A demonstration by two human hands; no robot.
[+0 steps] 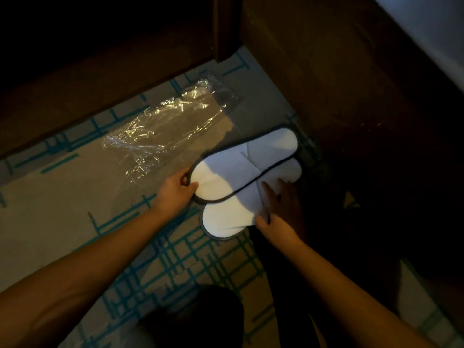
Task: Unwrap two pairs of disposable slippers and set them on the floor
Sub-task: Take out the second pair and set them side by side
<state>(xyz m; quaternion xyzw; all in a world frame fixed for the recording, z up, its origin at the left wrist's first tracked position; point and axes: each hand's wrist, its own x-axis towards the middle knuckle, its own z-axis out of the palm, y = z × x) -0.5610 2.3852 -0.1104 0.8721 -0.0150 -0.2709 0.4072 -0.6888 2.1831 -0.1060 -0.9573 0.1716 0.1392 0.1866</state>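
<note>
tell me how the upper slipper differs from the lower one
The upper slipper lies across the lower slipper, hiding part of it. The left hand pinches the upper one's heel rim; the right hand grips the lower one's side. Both are white with dark edging.

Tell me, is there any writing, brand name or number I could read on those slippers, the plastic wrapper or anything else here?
None can be read.
Slippers: plain white with dark trim, no print visible.
Plastic wrapper: clear, only glare, no label visible.
Carpet: teal lines form a pattern, not letters.
Wooden furniture: too dark to show any marking.
</note>
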